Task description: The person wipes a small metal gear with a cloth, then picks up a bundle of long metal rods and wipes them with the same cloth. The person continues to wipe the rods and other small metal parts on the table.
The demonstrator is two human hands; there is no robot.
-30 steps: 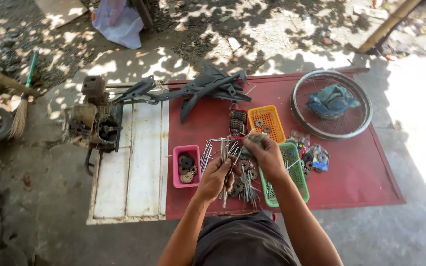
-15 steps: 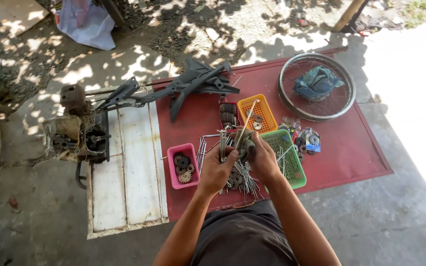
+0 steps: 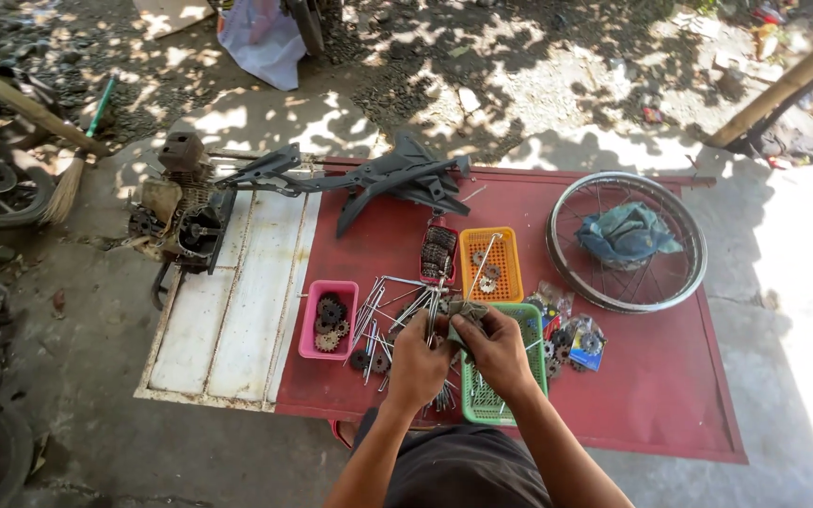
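On the far left an old engine block [image 3: 183, 212] sits at the edge of a white panel [image 3: 237, 310], and a black plastic frame part [image 3: 397, 179] lies across the top of the red sheet [image 3: 670, 376] that covers the work surface. Next comes a pink tray [image 3: 307, 329] of small sprockets, then a loose spread of long metal rods [image 3: 397, 310] fanned out just in front of the person. The left hand [image 3: 416, 362] hangs over those rods with its fingers curled together around a few of them, while the right hand [image 3: 496, 348] meets it just beside, fingers pinched on a crumpled grey-green rag [image 3: 466, 312] that sits between the two hands above the near edge of the green basket [image 3: 505, 400]. It looks like the rods are being wiped with the rag; to do that well, the left hand should keep a firm hold low on the rods, and the right should wrap the rag fully round the metal and draw it along the length, away from the sharp ends. Behind sits an orange basket [image 3: 503, 273] with one rod leaning in it, and to the right a spoked wheel rim [image 3: 689, 273] circles a blue cloth [image 3: 628, 233].
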